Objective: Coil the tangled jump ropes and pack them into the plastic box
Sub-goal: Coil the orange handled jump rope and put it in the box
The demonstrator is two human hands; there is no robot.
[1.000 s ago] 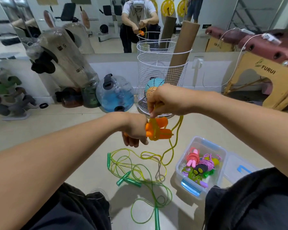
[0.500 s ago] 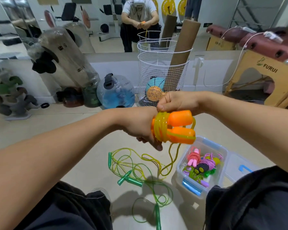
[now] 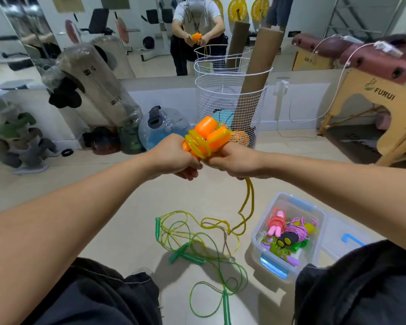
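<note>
Left hand [image 3: 174, 158]: fingers curled round the orange handles [image 3: 211, 134], gripping the bundle from the left.
Right hand [image 3: 234, 160]: fingers closed on the yellow rope [image 3: 197, 146] wound about the handles; loose rope hangs from under the fist to the floor.
Green ropes [image 3: 197, 249]: tangled on the floor between the knees.
Plastic box [image 3: 288, 235]: open, on the floor at right, holding coiled ropes; lid [image 3: 345, 240] beside it.

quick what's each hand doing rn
Left hand: grips the orange rope handles.
Right hand: pinches the yellow cord below the coil.
</note>
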